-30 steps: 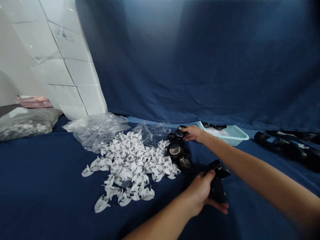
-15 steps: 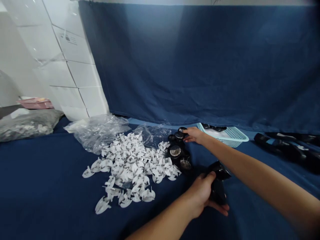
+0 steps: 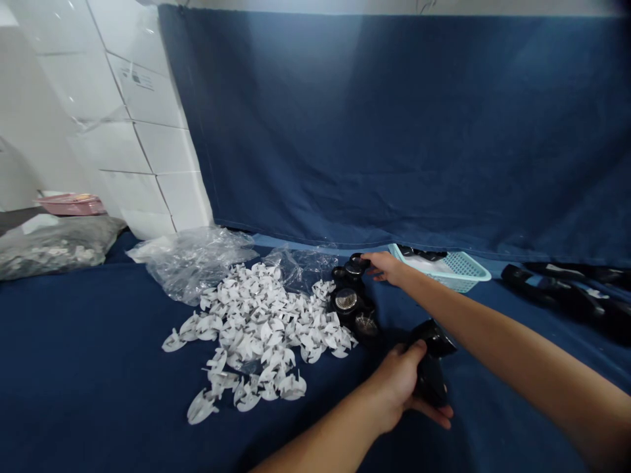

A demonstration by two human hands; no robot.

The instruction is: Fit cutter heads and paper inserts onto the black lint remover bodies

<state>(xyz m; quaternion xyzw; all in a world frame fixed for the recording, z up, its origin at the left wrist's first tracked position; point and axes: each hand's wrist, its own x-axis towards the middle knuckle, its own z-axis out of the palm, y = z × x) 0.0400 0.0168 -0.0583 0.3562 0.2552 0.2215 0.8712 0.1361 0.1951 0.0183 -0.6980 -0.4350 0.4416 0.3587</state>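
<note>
My left hand [image 3: 401, 381] is wrapped round a black fabric shaver body [image 3: 430, 378], its wide round head tilted up to the right. Farther off, my right hand [image 3: 385, 266] pinches the edge of a black round shaver cap [image 3: 359, 259] at the back of a small heap. Within that heap, a cap with a silvery mesh disc [image 3: 346, 299] faces up, and another mesh cap [image 3: 366, 323] sits in front of it. Just left of the caps spreads a pile of small white plastic pieces [image 3: 269, 322].
Clear plastic bags [image 3: 197, 259] lie behind the white pile. A light blue basket [image 3: 461, 272] holding black parts stands behind my right forearm. Several black shaver bodies [image 3: 566, 292] lie at the right. White boxes [image 3: 167, 148] are stacked back left, near a filled bag [image 3: 59, 246].
My right hand's fingers have shifted slightly at the black cap, and that cap has moved a little towards the heap. My left hand still grips the shaver body, almost unmoved.
</note>
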